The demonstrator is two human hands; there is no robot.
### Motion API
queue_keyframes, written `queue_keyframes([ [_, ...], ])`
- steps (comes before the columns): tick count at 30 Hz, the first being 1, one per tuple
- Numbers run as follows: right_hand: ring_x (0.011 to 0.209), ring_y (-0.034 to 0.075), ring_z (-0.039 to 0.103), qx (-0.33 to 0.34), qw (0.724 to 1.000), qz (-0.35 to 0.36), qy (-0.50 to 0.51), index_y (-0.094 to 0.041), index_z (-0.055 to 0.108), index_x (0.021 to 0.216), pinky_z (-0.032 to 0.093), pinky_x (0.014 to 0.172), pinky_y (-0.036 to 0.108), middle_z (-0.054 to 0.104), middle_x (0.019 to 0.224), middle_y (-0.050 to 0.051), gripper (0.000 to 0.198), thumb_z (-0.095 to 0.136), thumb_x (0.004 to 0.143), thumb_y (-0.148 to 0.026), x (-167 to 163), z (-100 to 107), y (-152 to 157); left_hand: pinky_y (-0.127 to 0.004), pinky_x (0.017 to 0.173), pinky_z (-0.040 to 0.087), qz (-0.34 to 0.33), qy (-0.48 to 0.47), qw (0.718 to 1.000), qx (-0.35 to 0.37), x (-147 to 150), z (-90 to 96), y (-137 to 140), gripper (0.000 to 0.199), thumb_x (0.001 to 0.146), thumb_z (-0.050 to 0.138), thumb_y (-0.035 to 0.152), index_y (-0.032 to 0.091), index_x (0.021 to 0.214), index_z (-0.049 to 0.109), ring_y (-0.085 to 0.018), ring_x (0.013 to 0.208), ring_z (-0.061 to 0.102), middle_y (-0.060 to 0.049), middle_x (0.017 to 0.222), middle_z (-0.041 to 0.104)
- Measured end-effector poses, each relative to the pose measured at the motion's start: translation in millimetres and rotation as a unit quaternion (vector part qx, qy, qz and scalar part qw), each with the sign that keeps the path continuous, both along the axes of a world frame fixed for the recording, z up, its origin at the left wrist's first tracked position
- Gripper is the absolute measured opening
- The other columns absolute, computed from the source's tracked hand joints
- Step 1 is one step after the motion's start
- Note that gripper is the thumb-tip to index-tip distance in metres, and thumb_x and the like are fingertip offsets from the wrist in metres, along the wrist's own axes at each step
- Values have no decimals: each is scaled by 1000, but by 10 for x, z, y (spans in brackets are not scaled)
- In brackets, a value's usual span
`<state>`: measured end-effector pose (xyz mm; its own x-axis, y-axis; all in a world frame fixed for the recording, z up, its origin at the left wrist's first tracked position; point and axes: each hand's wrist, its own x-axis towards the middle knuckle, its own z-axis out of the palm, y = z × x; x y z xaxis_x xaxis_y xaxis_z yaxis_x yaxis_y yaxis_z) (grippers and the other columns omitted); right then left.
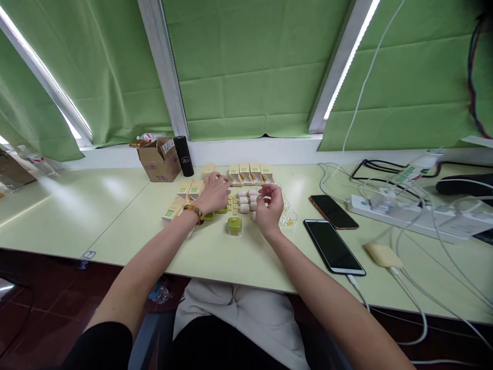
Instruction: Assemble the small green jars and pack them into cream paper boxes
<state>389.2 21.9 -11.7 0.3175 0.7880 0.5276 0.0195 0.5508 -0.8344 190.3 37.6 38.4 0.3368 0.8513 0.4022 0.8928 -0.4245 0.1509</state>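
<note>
Forearms, grn-lid jar upright btwn

Head-worn view, facing forward, angled down

Sm. jar, green lid on, clear base, upright, frontmost, apart. Behind it, yel. pcs in rows, wht cyls just R of them. 4 pale-yel. boxes w/ green labels, side by side at back. Clear plastic pcs far R.
</note>
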Motion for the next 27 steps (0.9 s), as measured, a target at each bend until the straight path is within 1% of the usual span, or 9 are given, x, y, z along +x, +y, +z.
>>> queue_keyframes([
  [3,91,21,62,6,1000,0,-4,-25,60,108,48,76,34,65,98,2,30,59,79,-21,9,-12,4,-64,116,36,0,89,993,-72,61,7,411,33,86,59,11,15,114,77,-42,140,37,-20,142,62],
  [5,91,20,62,5,1000,-3,-7,-25,60,108,47,75,33,65,98,2,29,59,79,-22,18,-23,15,-64,118,34,13,125,983,-131,138,-49,652,33,83,62,11,17,112,77,-41,142,34,-20,142,62],
  [8,91,20,62,-1,1000,-6,-13,-25,60,108,47,74,33,65,97,2,28,59,80,-24,26,-35,34,-66,114,35,22,128,977,-167,269,-184,909,26,82,65,15,17,105,77,-41,137,40,-21,128,67],
  [12,89,21,62,-3,1000,-5,-19,-25,59,108,47,74,33,65,96,2,27,59,81,-25,20,-34,40,-68,109,36,29,126,974,-189,371,-320,1063,13,79,67,13,17,90,74,-43,133,45,-20,114,69],
  [16,88,21,61,-2,1000,-1,-18,-25,59,108,46,73,33,65,95,2,27,59,81,-25,15,-28,40,-71,108,37,35,115,975,-188,310,-302,1107,16,75,66,9,16,87,73,-44,132,47,-20,106,70],
  [18,89,21,61,-4,1000,-1,-18,-25,59,108,46,74,34,65,96,2,27,59,81,-25,18,-27,41,-72,107,38,41,101,977,-184,233,-247,1115,20,75,66,8,16,92,73,-45,132,48,-20,112,71],
  [21,90,21,61,-6,1000,4,-19,-25,59,109,46,74,34,66,97,2,27,60,82,-25,24,-30,42,-69,111,39,41,71,984,-161,102,-141,1113,31,78,64,9,16,107,73,-43,135,47,-20,139,64],
  [24,90,21,61,-7,1000,13,-22,-25,60,110,46,75,35,65,97,2,28,60,82,-24,28,-34,43,-56,112,45,27,41,989,-138,-25,-46,1082,38,85,59,9,13,121,69,-37,134,52,-20,158,49],
  [27,91,21,61,-8,999,19,-24,-25,60,110,48,76,35,65,97,3,28,60,82,-24,31,-36,46,-45,104,53,12,0,994,-109,-137,0,976,41,93,51,8,12,131,64,-30,122,62,-20,166,39],
])
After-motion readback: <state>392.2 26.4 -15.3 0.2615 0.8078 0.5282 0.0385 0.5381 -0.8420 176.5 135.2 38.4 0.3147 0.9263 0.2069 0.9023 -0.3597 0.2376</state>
